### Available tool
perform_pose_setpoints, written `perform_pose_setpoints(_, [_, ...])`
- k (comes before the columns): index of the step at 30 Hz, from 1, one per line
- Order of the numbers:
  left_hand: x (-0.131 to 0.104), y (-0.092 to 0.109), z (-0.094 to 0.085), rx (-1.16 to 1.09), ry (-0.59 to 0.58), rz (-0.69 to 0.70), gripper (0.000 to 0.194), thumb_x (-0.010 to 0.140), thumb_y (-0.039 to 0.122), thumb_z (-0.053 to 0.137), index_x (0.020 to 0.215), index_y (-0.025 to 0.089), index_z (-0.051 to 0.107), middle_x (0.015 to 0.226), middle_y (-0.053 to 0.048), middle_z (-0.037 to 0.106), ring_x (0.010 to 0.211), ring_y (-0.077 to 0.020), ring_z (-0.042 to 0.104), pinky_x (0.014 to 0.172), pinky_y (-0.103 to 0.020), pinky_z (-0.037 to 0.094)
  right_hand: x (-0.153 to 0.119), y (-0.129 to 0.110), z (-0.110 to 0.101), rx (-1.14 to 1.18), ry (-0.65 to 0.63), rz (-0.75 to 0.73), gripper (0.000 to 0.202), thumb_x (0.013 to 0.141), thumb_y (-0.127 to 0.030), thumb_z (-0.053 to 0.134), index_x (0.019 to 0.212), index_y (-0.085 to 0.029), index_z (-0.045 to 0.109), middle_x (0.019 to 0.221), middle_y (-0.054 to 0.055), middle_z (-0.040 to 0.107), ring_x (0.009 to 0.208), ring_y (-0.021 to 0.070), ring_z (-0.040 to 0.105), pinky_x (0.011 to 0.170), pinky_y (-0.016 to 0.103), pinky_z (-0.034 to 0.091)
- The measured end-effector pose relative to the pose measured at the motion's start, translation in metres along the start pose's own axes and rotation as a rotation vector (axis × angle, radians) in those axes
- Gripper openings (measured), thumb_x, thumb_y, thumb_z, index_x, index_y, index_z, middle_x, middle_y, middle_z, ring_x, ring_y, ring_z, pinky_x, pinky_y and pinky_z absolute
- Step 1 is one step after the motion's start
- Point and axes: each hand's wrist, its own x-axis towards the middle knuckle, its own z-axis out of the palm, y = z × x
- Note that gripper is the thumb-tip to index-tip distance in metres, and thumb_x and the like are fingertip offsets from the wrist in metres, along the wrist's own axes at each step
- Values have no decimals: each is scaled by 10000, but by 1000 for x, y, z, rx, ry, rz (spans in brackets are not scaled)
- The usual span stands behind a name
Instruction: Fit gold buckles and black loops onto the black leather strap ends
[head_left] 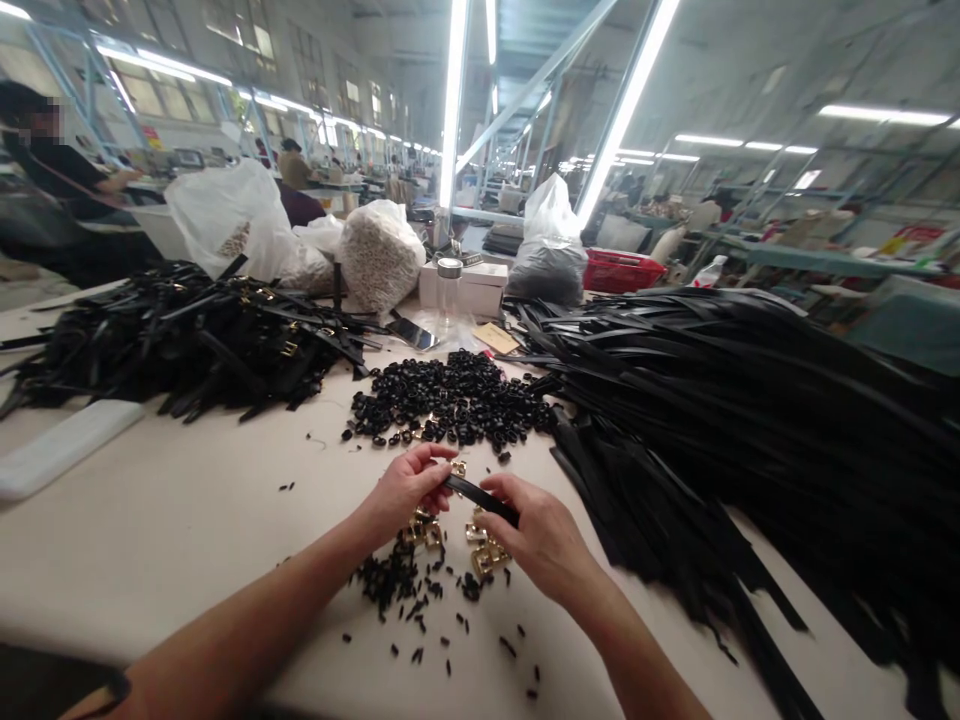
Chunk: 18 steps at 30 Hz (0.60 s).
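Note:
A short black strap stretches between my two hands above the table. My left hand pinches its left end, close to a gold buckle; whether the buckle is on the strap I cannot tell. My right hand grips the other end between thumb and fingers. Below the hands lie several gold buckles and a scatter of small black bits. Just beyond sits a heap of small black loops.
Long black straps cover the right side. Buckled straps are piled at left, by a white plastic block. Behind stand filled plastic bags, a glass jar, a phone and a red basket. People sit farther off.

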Motion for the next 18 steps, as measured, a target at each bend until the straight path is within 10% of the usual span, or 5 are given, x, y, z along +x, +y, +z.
perform_pose_setpoints(10, [-2,-5,2,-16,-74,-22,346,791,422,671,993,149,605,697,-7,642,544,-96,605,522,-186,481,5,18,30,144,178,-146,114,859,-238,599,954,-229,660,891,22,687,813,176,622,722,263,445])
perform_pose_setpoints(18, [-5,-3,7,171,-78,-51,327,767,444,674,707,134,587,567,-11,610,480,-99,577,441,-161,430,0,22,18,38,-71,-104,178,937,-275,486,882,-229,649,625,-34,645,537,124,570,525,219,366])
